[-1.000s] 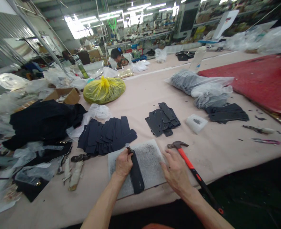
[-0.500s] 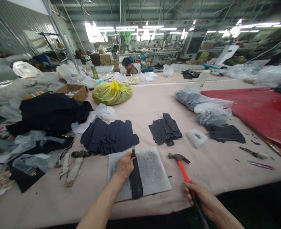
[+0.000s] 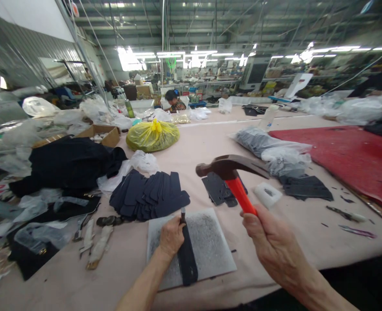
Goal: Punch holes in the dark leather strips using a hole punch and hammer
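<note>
My left hand [image 3: 172,235] is closed around a short metal punch [image 3: 183,215], held upright at the far end of a dark strip [image 3: 188,263]. The punch's lower tip is hidden by my fingers. Under the strip lies a white cutting board [image 3: 212,242] covered in dark marks. My right hand [image 3: 272,242] grips a claw hammer [image 3: 239,185] by its orange and black handle, raised above the table to the right of the board. Its head partly covers a small pile of dark cut pieces [image 3: 213,190].
Overlapping dark pieces [image 3: 145,194] lie behind the board. Wrapped tools [image 3: 98,242] are on the left, near a yellow bag [image 3: 152,136]. To the right are a white block [image 3: 268,194], pliers-like tools [image 3: 345,214] and a red board [image 3: 349,151]. A person [image 3: 174,101] sits beyond the table.
My right hand has lifted the hammer from low over the table to a raised position closer to the camera. My left hand stays on the punch. The view has tilted slightly upward.
</note>
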A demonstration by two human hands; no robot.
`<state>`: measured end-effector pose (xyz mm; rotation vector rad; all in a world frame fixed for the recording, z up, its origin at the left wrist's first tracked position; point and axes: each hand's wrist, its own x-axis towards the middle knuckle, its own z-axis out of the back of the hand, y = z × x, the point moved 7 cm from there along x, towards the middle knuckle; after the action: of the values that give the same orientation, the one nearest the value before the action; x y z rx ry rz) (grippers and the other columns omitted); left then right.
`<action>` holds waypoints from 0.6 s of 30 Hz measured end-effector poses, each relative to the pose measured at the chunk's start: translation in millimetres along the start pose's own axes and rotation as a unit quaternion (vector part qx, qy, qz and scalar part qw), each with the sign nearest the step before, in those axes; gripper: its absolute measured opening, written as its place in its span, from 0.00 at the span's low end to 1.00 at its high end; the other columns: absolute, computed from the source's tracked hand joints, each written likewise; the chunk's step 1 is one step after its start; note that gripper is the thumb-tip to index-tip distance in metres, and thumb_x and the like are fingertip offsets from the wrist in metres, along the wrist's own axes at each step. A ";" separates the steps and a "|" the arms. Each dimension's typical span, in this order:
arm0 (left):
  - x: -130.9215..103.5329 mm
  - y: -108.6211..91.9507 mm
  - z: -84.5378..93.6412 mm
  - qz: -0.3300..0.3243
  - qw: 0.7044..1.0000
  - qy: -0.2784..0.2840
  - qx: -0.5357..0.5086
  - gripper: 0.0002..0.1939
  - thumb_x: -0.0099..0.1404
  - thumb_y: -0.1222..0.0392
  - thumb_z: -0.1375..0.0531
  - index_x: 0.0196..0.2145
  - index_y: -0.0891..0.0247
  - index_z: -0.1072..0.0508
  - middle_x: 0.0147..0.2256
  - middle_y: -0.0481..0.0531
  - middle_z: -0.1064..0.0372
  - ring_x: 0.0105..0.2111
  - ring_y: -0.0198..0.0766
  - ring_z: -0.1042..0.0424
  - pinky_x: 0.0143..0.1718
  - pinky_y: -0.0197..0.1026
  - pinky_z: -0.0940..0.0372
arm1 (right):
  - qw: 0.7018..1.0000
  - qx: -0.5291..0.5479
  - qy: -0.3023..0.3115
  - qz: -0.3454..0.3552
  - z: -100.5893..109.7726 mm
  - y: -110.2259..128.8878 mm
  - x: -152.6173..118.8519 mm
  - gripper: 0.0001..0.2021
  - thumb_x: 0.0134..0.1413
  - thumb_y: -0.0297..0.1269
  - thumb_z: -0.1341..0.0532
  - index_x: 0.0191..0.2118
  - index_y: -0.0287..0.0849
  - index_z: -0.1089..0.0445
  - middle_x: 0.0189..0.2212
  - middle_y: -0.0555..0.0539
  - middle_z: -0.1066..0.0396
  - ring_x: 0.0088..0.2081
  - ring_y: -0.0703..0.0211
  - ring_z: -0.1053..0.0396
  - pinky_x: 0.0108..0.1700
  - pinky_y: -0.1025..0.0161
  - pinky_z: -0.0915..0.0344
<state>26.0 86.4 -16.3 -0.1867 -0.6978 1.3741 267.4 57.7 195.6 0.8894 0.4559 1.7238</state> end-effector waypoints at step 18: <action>0.0 -2.6 3.1 -0.020 1.000 -0.020 -0.012 0.08 0.64 0.67 0.47 0.38 0.60 0.29 0.32 0.54 0.25 0.34 0.44 0.24 0.37 0.42 0.31 | 0.973 -0.117 0.154 0.123 -34.0 13.8 13.0 0.14 0.66 0.42 0.49 0.28 0.46 0.40 0.16 0.53 0.38 0.15 0.64 0.46 0.20 0.62 0.58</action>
<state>26.4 85.0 -12.5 -0.1638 -0.7479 1.3358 231.2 69.6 187.4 0.5248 0.3448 2.1075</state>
